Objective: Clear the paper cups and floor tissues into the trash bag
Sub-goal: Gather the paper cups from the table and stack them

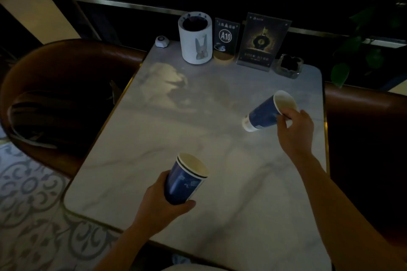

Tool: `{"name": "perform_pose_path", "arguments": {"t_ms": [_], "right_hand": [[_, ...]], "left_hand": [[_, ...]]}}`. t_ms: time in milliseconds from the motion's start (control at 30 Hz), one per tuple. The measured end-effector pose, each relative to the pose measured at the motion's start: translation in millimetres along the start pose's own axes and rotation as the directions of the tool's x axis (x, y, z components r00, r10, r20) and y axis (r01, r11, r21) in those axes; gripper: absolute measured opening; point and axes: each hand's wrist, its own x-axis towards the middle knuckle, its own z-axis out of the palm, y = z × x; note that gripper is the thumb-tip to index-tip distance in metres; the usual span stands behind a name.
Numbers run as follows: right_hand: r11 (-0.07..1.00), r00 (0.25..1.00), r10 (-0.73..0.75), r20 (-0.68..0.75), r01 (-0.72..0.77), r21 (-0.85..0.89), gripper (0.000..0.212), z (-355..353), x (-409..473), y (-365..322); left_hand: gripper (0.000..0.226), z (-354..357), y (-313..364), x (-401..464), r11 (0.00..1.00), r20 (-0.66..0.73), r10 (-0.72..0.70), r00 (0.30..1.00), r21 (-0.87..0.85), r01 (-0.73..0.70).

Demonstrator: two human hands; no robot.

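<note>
Left hand (158,204) grip clamped round the lower body of a stack of blue paper cups (186,179) — two rims show at the top, mouth tilted up and away, held over the near-left part of the desk (198,116). Right hand (295,132) grip pinched on the rim of a second blue paper cup (264,112), fingers at the mouth edge; that cup is tipped over, mouth up-right, white base down-left close to the desktop. Can't tell if the base touches.

Surface: pale marble-look desk, rounded corners, thin gold edge trim. Dim light, a brighter patch on the far left of the top.

Far edge, left to right: small white call button (161,41), white cylindrical holder with a rabbit print (196,39), dark "A10" table sign (225,36) on a wooden base, acrylic poster stand (263,42), glass ashtray (288,66).

Room: brown leather armchair (66,61) at left, another brown seat (363,116) at right, patterned tile floor (33,204) lower left, dark partition and plant leaves behind.

The two cup sets sit well apart — one in each hand.
</note>
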Motion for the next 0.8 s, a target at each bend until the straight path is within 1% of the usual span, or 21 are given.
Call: {"name": "perform_pose_path", "arguments": {"t_ms": [100, 267, 367, 467, 800], "right_hand": [[0.986, 1.000, 0.031, 0.000, -0.031, 0.165, 0.019, -12, -18, -20], [0.960, 0.997, 0.073, 0.021, -0.076, 0.268, 0.016, -24, -50, -48], [0.948, 0.994, 0.099, 0.037, -0.106, 0.300, 0.016, -28, -64, -59], [0.938, 0.995, 0.093, 0.033, -0.099, 0.333, 0.012, -33, -72, -72], [0.908, 0.991, -0.003, 0.136, -0.054, 0.416, 0.003, -33, -113, -112]], "left_hand": [[0.081, 0, 0, 0, 1.000, 0.020, -0.004, 1.000, 0.008, 0.004], [0.083, -3, -3, -1, 0.999, 0.041, 0.017, 0.999, 0.032, -0.018], [0.083, -6, -6, -3, 0.998, 0.041, 0.029, 0.999, 0.050, -0.031], [0.083, -10, -10, -4, 0.997, 0.050, 0.042, 0.998, 0.056, -0.045], [0.082, -19, -20, -5, 0.991, 0.097, 0.108, 0.989, 0.064, -0.115]]}}
